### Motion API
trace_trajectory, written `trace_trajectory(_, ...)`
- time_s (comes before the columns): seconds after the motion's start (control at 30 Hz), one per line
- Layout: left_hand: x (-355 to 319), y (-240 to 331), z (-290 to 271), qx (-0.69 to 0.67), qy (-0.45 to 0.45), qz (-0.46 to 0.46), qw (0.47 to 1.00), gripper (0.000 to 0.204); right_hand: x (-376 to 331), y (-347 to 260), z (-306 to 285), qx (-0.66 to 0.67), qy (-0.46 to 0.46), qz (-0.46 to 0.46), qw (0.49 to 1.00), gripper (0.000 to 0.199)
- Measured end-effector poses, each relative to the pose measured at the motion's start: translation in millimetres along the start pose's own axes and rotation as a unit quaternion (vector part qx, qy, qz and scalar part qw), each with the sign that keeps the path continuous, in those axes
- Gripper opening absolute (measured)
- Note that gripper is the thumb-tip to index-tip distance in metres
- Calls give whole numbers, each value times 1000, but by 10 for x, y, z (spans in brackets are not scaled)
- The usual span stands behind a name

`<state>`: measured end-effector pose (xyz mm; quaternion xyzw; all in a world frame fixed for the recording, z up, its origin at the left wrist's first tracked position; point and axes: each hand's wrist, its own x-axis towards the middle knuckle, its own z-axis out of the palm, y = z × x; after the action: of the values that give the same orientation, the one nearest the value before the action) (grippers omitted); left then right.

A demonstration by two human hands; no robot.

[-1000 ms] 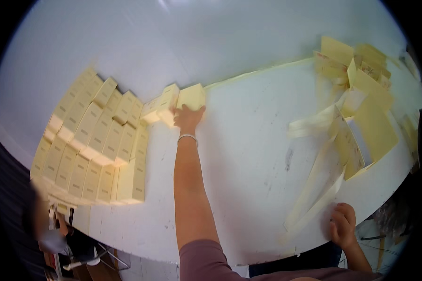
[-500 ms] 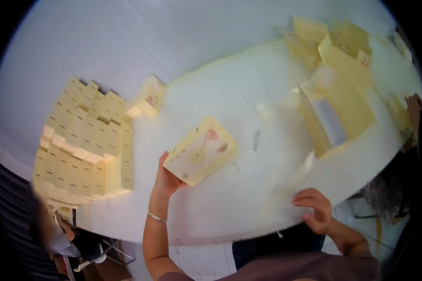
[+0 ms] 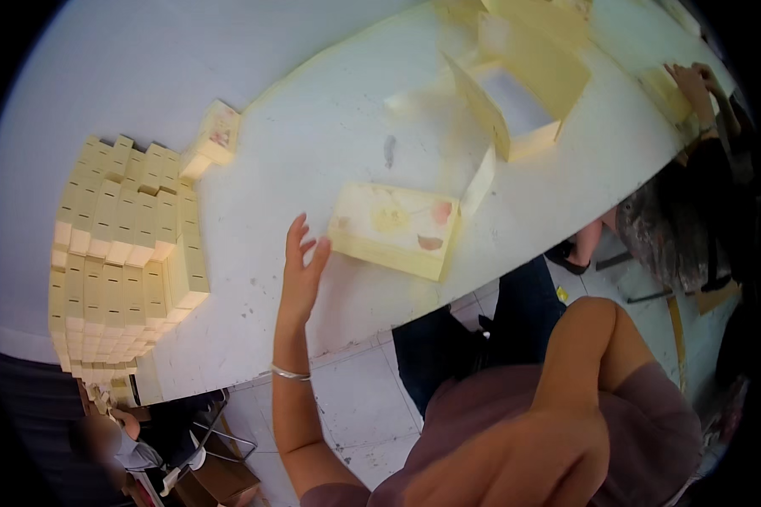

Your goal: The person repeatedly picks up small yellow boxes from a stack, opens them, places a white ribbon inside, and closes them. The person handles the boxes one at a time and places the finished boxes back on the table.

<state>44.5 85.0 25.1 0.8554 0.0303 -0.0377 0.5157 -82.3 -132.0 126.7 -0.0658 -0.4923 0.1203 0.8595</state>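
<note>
"Which way did the box (image 3: 391, 226) point?"

"It lay flat on the tabletop (image 3: 258, 220) before the person, its long axis running left to right, the right end a little nearer the person."

"And how did it look?"

"Cream, with a paler printed top: a pink bloom (image 3: 441, 211) and a brown leaf (image 3: 429, 242) near the right end. A plain long side faced the person."

"The hands?"

"Well apart. The left hand (image 3: 298, 269) was open, fingers raised, just beside the box's left end; I couldn't tell whether it touched. The right hand (image 3: 516, 452) was blurred, close to the camera, so I couldn't tell whether it gripped anything."

"The surroundings?"

"The tabletop was white and scuffed. Cartons (image 3: 123, 245) stood stacked at left, an open case (image 3: 533, 142) farther back, a co-worker (image 3: 703, 173) at right; the floor (image 3: 355, 414) was tiled."
</note>
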Motion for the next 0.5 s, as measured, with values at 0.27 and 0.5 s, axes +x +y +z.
trace_trajectory(0.27, 2, -89, 393, -67, -26, 94, 993, 65, -248, -421, -1107, -896, -51, 233, 376, 67)
trace_trajectory(0.5, -37, -113, 390, -23, 40, 63, 997, 60, -100, -90, -1376, -865, -250, 422, 107, 55)
